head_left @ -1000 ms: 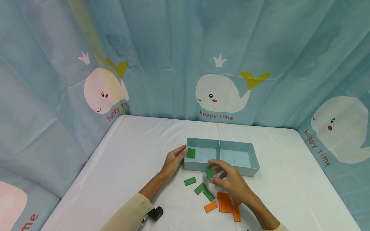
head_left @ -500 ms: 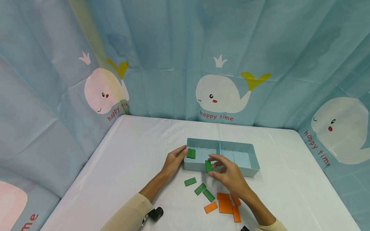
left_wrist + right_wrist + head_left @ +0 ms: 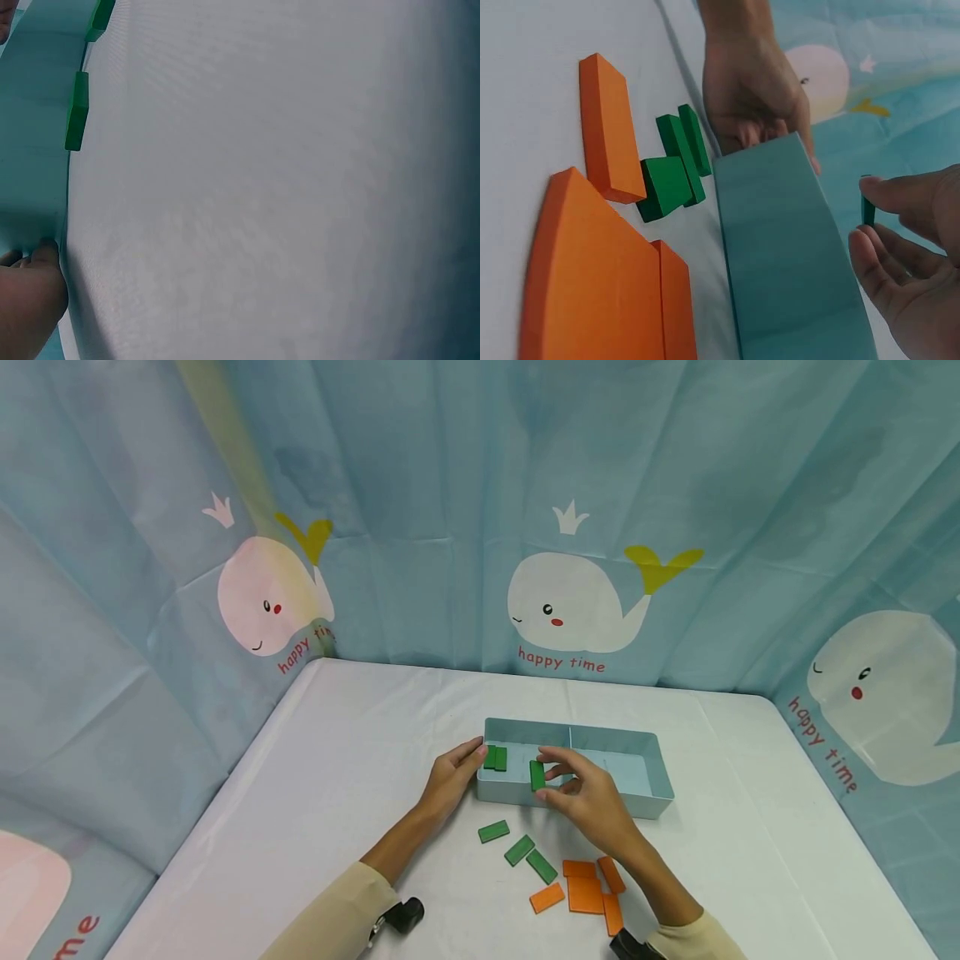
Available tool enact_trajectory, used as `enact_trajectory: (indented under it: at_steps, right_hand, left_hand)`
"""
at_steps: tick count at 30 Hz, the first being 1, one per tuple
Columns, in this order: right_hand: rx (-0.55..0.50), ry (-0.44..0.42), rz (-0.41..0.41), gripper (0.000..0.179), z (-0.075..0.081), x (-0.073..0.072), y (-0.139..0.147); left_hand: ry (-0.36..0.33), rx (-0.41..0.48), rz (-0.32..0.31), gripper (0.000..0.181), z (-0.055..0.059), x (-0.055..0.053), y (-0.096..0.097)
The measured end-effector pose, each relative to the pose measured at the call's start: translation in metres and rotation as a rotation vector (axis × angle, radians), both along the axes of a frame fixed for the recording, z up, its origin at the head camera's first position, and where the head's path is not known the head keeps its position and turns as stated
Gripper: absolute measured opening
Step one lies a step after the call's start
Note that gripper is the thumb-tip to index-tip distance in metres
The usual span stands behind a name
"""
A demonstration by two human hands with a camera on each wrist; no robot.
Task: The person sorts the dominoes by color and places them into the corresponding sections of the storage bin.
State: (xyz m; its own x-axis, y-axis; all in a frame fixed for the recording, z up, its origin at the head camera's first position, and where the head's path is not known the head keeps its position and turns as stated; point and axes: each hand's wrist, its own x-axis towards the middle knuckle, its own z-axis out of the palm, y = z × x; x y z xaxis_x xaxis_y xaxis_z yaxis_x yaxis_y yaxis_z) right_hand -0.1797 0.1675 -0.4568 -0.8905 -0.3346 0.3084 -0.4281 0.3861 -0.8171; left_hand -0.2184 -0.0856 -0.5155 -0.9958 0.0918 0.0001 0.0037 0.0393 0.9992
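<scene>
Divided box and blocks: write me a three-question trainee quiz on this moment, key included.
1. Which colour is the block pinched by the right hand?
A) orange
B) green
C) white

2. True or false: in the head view, the left hand is at the right end of the box.

3. How many green blocks lie loose outside the box, held by neither hand?

Key: 1. B. 2. False; it is at the left end. 3. Three.

The pale-blue rectangular box (image 3: 512,792) on the white cloth-covered table (image 3: 375,735) has two green rectangular blocks (image 3: 500,759) inside at nine o'clock, three loose green rectangular blocks (image 3: 520,850) outside at seven, flat orange blocks (image 3: 585,895) at six.
</scene>
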Motion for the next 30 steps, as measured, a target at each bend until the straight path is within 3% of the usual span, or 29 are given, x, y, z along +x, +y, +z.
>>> enact_trajectory:
  at_steps: [17,30]
  right_hand:
    - [0.018,-0.003,-0.018,0.058,-0.002,-0.021,-0.008]
    - [0.067,-0.082,-0.006,0.061,0.000,-0.035,-0.017]
  left_hand:
    - [-0.004,-0.014,0.011,0.063,0.000,0.000,-0.001]
    - [-0.007,-0.012,0.013,0.061,0.001,0.000,0.000]
